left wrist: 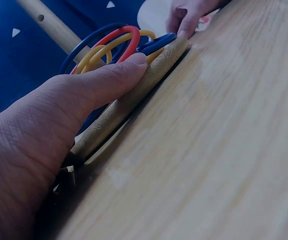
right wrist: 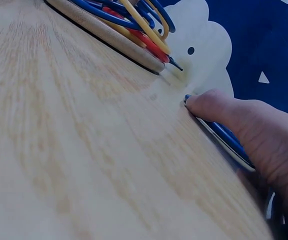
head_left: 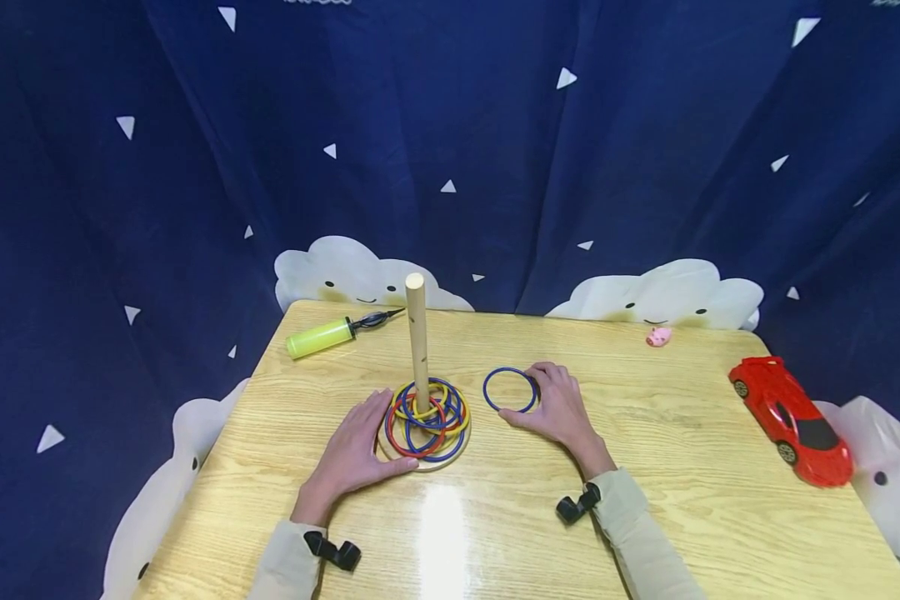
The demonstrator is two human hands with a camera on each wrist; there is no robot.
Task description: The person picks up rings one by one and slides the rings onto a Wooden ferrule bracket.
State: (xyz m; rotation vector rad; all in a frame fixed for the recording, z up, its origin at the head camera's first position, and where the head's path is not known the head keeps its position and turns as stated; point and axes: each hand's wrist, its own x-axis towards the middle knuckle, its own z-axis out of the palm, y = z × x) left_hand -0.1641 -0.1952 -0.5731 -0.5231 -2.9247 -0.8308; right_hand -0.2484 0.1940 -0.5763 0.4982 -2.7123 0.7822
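Note:
A wooden peg (head_left: 417, 342) stands on a round wooden base (head_left: 427, 468) that carries several red, blue and yellow rings (head_left: 390, 429). My left hand (head_left: 356, 450) rests flat against the base's left rim, fingers straight. In the left wrist view its thumb (left wrist: 104, 80) lies along the base edge (left wrist: 134, 100), under the rings (left wrist: 119, 37). To the right, a single blue ring (head_left: 484, 389) lies flat on the table. My right hand (head_left: 558, 408) grips its right edge with curled fingers. In the right wrist view a fingertip (right wrist: 204, 105) sits on that ring (right wrist: 229, 137).
A yellow hand pump (head_left: 321, 337) lies at the back left of the wooden table (head_left: 645, 517). A small pink toy (head_left: 658, 336) sits at the back right and a red toy car (head_left: 791, 421) near the right edge. A dark blue curtain surrounds the table.

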